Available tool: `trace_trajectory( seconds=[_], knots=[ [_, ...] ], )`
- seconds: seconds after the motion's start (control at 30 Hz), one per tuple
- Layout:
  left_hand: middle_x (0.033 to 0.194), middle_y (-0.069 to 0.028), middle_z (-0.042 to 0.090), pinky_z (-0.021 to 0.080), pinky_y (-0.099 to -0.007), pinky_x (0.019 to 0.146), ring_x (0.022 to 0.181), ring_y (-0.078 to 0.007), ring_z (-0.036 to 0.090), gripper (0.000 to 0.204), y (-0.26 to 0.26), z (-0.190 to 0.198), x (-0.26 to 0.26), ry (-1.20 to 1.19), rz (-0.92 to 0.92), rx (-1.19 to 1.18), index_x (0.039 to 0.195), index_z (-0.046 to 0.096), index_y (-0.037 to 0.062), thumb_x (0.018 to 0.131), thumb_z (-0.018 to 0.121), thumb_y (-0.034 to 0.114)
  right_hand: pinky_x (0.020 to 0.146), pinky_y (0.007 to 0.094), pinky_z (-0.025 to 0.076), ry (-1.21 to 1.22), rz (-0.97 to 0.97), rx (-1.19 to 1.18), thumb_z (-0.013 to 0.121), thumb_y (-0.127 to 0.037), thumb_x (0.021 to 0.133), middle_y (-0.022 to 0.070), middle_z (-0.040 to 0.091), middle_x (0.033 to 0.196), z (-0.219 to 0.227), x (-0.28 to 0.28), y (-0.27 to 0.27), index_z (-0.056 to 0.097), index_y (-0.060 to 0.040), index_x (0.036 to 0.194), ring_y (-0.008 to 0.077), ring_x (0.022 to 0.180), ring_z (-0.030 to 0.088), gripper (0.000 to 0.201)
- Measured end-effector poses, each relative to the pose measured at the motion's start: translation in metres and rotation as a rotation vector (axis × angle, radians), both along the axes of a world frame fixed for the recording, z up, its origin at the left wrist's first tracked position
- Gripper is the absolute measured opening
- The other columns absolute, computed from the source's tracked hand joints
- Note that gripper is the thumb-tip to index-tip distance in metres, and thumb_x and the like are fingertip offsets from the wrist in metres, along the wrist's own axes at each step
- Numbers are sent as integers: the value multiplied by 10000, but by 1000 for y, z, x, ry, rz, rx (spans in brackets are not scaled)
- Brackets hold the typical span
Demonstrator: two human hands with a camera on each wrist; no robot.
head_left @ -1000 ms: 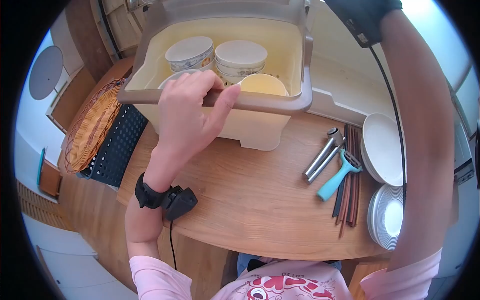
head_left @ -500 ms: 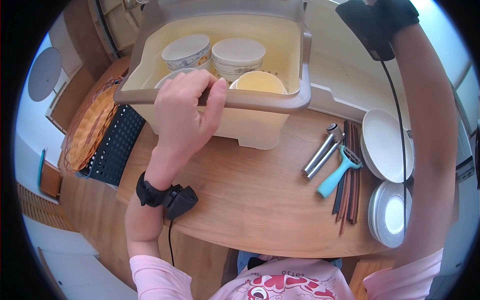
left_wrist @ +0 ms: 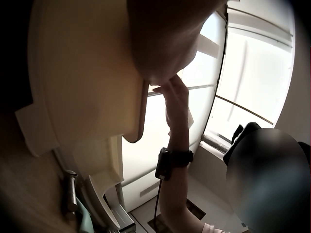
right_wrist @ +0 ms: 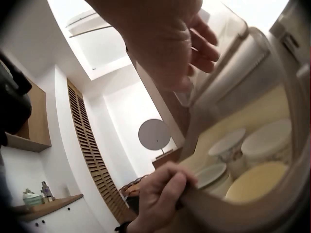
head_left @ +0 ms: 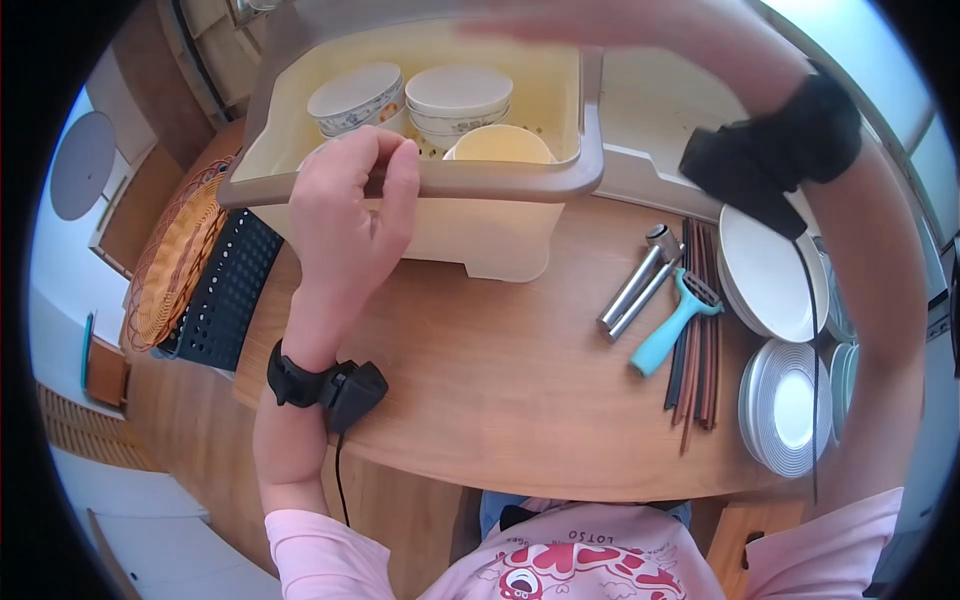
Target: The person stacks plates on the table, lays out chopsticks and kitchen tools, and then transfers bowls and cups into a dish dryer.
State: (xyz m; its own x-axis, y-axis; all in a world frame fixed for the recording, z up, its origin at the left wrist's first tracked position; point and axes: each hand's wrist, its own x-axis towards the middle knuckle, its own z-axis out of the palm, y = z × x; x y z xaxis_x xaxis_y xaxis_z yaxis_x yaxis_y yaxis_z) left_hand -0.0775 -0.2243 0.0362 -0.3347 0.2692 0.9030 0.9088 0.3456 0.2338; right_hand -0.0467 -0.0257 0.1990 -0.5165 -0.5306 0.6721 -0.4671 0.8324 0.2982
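My left hand (head_left: 345, 220) grips the front rim of a cream storage bin (head_left: 400, 235) with a brown-grey edge, thumb and fingers curled over it. Inside stand stacked white bowls (head_left: 460, 92) with patterned sides and a yellow bowl (head_left: 503, 145) near the front. High over the bin's back right, my right hand (head_left: 590, 22) is stretched out and blurred in the head view. The right wrist view shows its fingers (right_wrist: 201, 46) loosely bent beside a see-through lid (right_wrist: 228, 36) raised at the bin's back.
Right of the bin lie a garlic press (head_left: 640, 285), a turquoise peeler (head_left: 670, 335) and dark chopsticks (head_left: 692, 380). Beyond them stand white bowls (head_left: 770, 275) and stacked plates (head_left: 790, 410). At left, a wicker tray (head_left: 175, 270) leans on a dark perforated basket (head_left: 225, 300).
My right hand has swung in from the upper right to above the bin. The left hand keeps its hold on the rim, while the head view has shifted slightly.
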Motion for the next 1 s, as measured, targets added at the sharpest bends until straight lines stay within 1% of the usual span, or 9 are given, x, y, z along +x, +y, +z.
trace_trajectory(
  seconds=[0.03, 0.07, 0.17, 0.2, 0.43, 0.57, 0.77, 0.87, 1.0],
  knots=[
    [645, -72, 592, 436, -325, 644, 617, -217, 569, 118, 0, 0, 0, 0, 6, -2, 747, 602, 35, 844, 615, 100, 629, 408, 521, -290, -261, 208, 634, -90, 761, 196, 648, 726, -9, 6, -10, 653, 47, 780, 362, 648, 621, 139],
    [646, -71, 595, 439, -322, 645, 622, -213, 575, 115, 0, 0, -1, 3, 14, -3, 751, 604, 35, 844, 617, 101, 729, 391, 511, -738, -463, 166, 660, -201, 792, 111, 633, 806, -29, 11, -26, 609, -8, 811, 271, 853, 643, 200],
    [729, -78, 612, 457, -258, 636, 658, -134, 557, 139, -4, 0, 1, -25, 42, -60, 848, 620, -18, 899, 591, 108, 640, 425, 523, -698, -381, 235, 671, -228, 762, 184, 641, 720, -64, -6, -11, 646, 56, 829, 347, 724, 644, 293],
    [729, -78, 612, 457, -258, 636, 658, -134, 557, 139, -5, 0, 0, -22, 43, -60, 848, 620, -18, 899, 591, 108, 690, 413, 528, -764, -461, 304, 680, -221, 748, 201, 673, 851, -69, -13, -13, 666, 50, 936, 358, 785, 646, 330],
    [730, -79, 612, 451, -266, 635, 660, -147, 557, 147, -5, 0, 0, -15, 46, -73, 827, 615, -10, 903, 581, 111, 646, 397, 550, -1068, -553, 343, 599, -148, 791, 202, 676, 897, -83, -39, -21, 638, 65, 1037, 331, 772, 666, 328],
    [618, -67, 558, 422, -327, 595, 574, -215, 534, 138, -1, -2, -6, 85, 8, 3, 727, 589, 37, 848, 603, 103, 605, 384, 559, -1074, -525, 247, 564, -97, 794, 204, 671, 873, -102, -55, -12, 622, 74, 1054, 310, 731, 676, 316],
    [617, -78, 536, 410, -337, 574, 566, -239, 516, 143, -1, -4, -12, 147, 11, -12, 719, 576, 37, 846, 592, 99, 666, 403, 559, -1000, -542, 89, 561, -59, 777, 210, 670, 890, -102, -54, -10, 617, 70, 1068, 333, 793, 671, 323],
    [719, -116, 599, 445, -314, 659, 675, -242, 577, 164, -7, -3, -9, 86, 75, -130, 790, 600, 4, 902, 523, 94, 714, 418, 548, -883, -513, 176, 572, -58, 772, 211, 670, 895, -103, -57, -7, 626, 47, 1064, 345, 831, 661, 316],
    [705, -120, 582, 439, -319, 644, 664, -249, 569, 172, -7, -3, -9, 98, 70, -133, 786, 595, 4, 905, 504, 88, 679, 406, 542, -568, -385, 181, 596, -70, 760, 173, 682, 863, -78, -47, -10, 662, 4, 1012, 313, 793, 671, 271]
  ],
)
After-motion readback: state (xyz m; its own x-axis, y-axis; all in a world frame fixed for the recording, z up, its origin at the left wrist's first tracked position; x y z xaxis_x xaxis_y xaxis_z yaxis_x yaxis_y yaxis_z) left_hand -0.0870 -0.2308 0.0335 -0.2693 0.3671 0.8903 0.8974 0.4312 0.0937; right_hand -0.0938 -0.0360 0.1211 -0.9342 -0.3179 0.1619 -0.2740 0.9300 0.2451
